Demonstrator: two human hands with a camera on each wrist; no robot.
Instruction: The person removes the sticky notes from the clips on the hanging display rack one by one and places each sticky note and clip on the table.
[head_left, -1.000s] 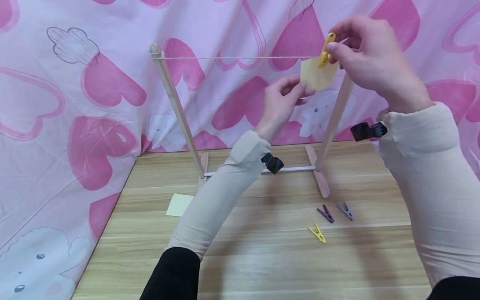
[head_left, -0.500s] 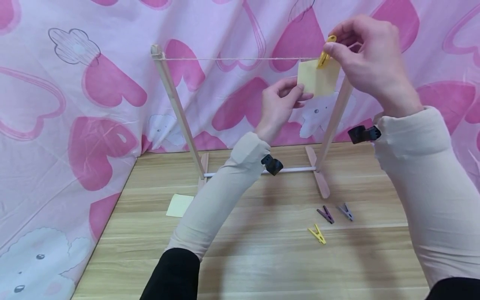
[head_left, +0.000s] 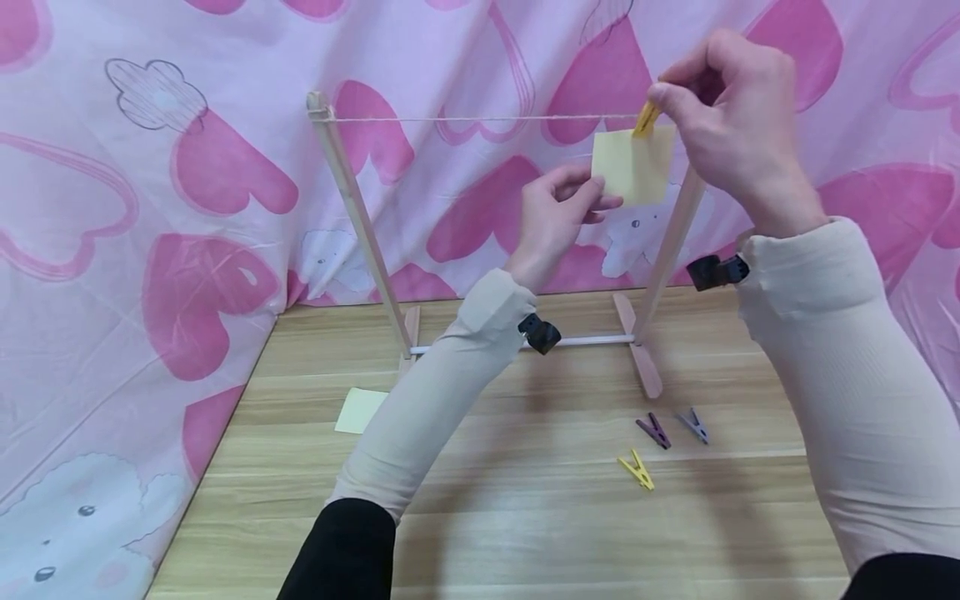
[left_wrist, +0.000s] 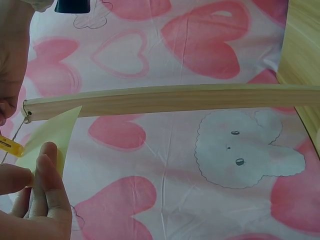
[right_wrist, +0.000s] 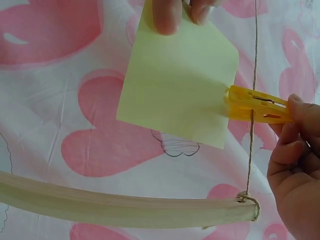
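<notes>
Between thumb and fingers my right hand (head_left: 738, 125) pinches the handle end of a yellow clothespin (head_left: 645, 123). Its other end bites the top edge of a pale yellow sticky note (head_left: 626, 171), as the right wrist view shows. The thin string (right_wrist: 255, 50) crosses the clothespin (right_wrist: 260, 104) midway along its length, with the note's edge a little apart from the string. My left hand (head_left: 551, 217) pinches the note near its lower left corner, fingers behind the paper. The string (head_left: 480, 118) runs level between the tops of two wooden posts, near the right one.
The left post (head_left: 356, 212) and right post (head_left: 675, 237) stand on wooden feet joined by a white rod (head_left: 596, 340). On the table lie a purple clothespin (head_left: 655, 432), a grey one (head_left: 693, 427), another yellow one (head_left: 637, 471) and a second note (head_left: 360, 410), partly behind my left sleeve.
My right hand has shifted slightly left while the clothespin and note dropped a little, so the note's top edge now sits lower below the string. My left hand has come down slightly with it.
</notes>
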